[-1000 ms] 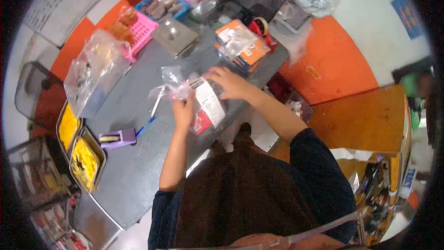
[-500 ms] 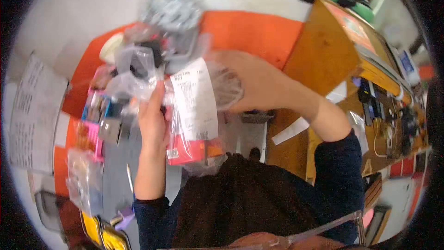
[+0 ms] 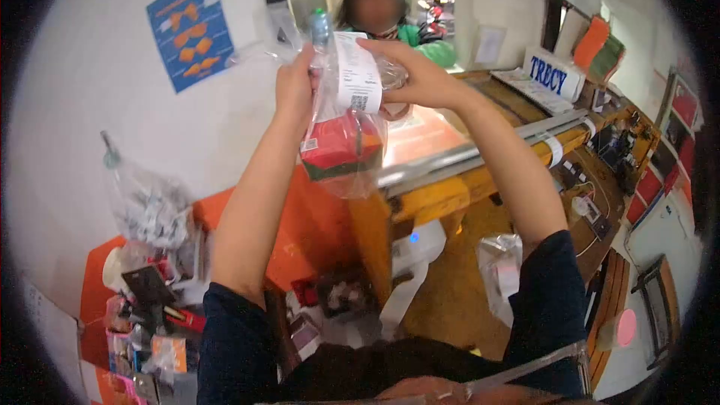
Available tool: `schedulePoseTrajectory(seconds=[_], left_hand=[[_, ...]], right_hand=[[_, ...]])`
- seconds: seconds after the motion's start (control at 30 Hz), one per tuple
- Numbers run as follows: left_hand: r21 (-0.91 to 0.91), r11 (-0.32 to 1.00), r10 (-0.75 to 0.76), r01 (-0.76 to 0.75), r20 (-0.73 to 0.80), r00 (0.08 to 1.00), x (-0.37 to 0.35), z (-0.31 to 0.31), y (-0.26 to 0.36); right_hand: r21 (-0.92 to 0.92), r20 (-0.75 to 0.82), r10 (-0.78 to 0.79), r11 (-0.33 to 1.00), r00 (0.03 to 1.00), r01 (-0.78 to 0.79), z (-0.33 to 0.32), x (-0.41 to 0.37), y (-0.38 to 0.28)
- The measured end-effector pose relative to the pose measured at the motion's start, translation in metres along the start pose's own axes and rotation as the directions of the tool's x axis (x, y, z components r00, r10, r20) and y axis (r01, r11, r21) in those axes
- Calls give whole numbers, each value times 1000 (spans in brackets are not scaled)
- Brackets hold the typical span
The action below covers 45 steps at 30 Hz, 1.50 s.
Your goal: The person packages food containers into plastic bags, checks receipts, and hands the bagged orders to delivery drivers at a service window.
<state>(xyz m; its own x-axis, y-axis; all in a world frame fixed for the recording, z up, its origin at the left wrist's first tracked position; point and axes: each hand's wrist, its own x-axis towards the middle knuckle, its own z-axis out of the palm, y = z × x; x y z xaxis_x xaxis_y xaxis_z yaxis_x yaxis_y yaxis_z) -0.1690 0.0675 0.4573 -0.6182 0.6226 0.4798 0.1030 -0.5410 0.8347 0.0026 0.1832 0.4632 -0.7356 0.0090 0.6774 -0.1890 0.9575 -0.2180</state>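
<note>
Left hand (image 3: 295, 91) is clenched around the gathered top of a clear plastic bag (image 3: 352, 176). My right hand (image 3: 420, 79) grips from the other side, its fingers pinching the receipt (image 3: 358, 75) against the film. Both arms are stretched up and forward, so the bag hangs in the air between the hands, above the near edge of the yellow table (image 3: 450, 191). A red box (image 3: 337, 146) sits low and tilted inside, and I judge it carries nearly all the weight.

The weak spot, as I see it, is the right-hand pinch. If the load shifts onto the paper, the receipt could tear or peel away. The film is slick, and a loose left grip would let the top slide through. The tilted box could then swing and drag the bag down onto the table edge, or into the clutter on the floor (image 3: 337, 300) below. A person (image 3: 409, 34) stands close behind the window (image 3: 480, 0) just beyond the bag, so a sudden push forward could knock into them.
</note>
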Motion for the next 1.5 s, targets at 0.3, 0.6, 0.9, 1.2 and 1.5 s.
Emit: schedulePoseTrajectory(seconds=[0.3,0.6,0.9,1.2,1.5], left_hand=[[-43,999,30,-31,-12,999,70,73,-94],[-97,995,-7,2,-57,998,93,62,-146],[444,886,68,-131,155,986,49,39,-113],[601,633,446,-488,233,864,-34,14,-92],[644,601,473,-473,190,860,-206,-99,-81]], right_hand=[[127,-70,272,957,960,-261,-5,-33,73],[-506,-129,-201,855,971,110,11,-50,65],[-372,189,-157,902,969,218,33,-74,75],[-643,191,-208,712,959,282,18,-88,59],[-178,-979,10,451,205,-874,-74,-298,118]])
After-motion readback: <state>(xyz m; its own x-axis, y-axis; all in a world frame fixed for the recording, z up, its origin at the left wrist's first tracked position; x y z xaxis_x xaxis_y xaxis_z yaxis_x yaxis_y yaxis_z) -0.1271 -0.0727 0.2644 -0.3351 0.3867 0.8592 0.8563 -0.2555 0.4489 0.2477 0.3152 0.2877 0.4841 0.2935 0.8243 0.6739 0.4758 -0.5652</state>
